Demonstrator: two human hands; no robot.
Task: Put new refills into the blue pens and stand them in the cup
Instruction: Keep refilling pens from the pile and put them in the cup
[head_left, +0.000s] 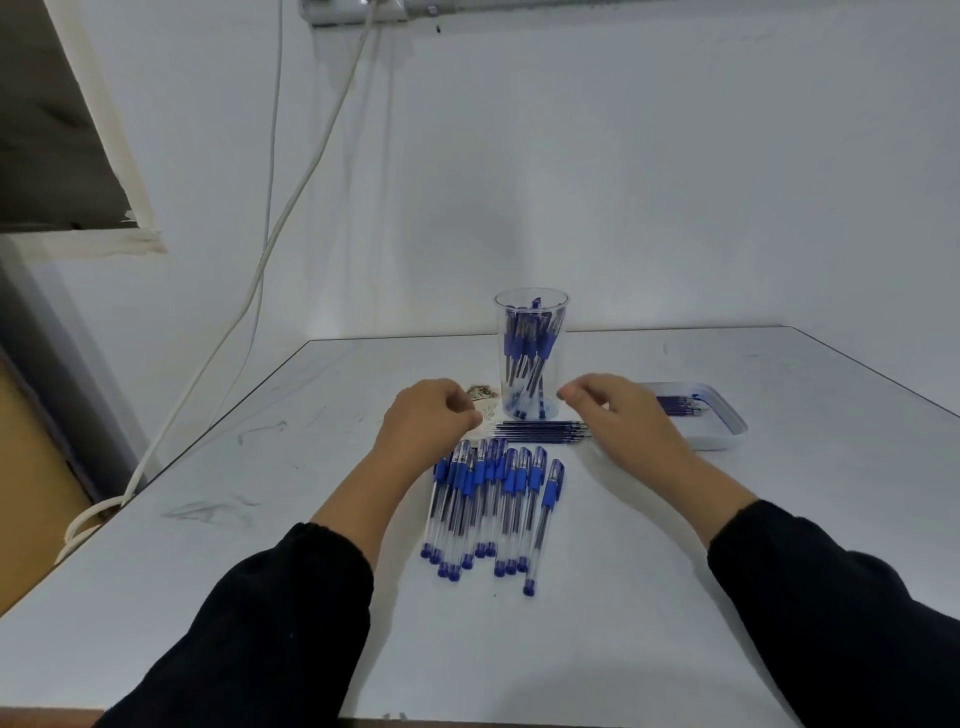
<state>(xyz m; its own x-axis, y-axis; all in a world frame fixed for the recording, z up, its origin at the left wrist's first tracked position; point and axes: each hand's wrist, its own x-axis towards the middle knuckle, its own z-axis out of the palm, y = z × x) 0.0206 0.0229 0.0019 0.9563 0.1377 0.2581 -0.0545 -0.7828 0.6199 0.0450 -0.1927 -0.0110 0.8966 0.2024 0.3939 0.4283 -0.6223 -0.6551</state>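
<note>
A clear plastic cup (531, 317) stands at the middle of the table with several blue pens upright inside. In front of it lies a small bundle of dark blue refills (540, 431), and nearer me a row of several blue pens (493, 504) with clear barrels. My left hand (423, 418) hovers at the left end of the refills with fingers loosely curled, holding nothing I can see. My right hand (618, 410) hovers at their right end, fingers bent, also holding nothing visible.
A white tray (727, 421) with more refills sits to the right of the cup. A small pile of springs or small parts (480, 397) lies left of the cup. A white cable (291, 208) hangs down the wall at the left.
</note>
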